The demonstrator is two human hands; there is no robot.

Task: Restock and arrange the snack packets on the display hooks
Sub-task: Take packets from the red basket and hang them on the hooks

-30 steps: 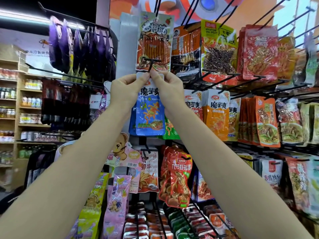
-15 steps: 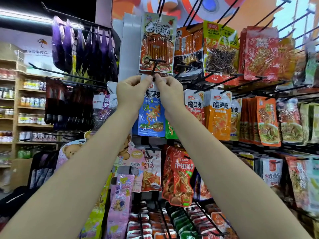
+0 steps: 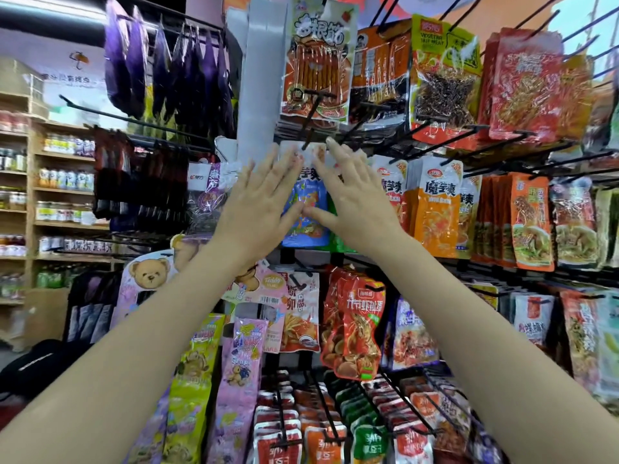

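Blue packet [image 3: 306, 212] hung on hook [image 3: 310, 135], mid rack, between both hands. Left hand [image 3: 258, 202] and right hand [image 3: 355, 202] released, fingers straight, thumbs on packet face. Packet probably light, soft, slippery film; best hold at stiff top header beside hole. Readable: "VEGETARIAN MEAT" on yellow packet [image 3: 445, 78], "Teddy" on pink card [image 3: 264, 289].

The black hook rack [image 3: 495, 272] carries hanging snack packets on its display hooks [image 3: 310, 108]. A blue packet [image 3: 306, 209] hangs on one hook; orange packets [image 3: 435, 209] hang just right of the blue packet, and a red packet [image 3: 358, 326] hangs below it.
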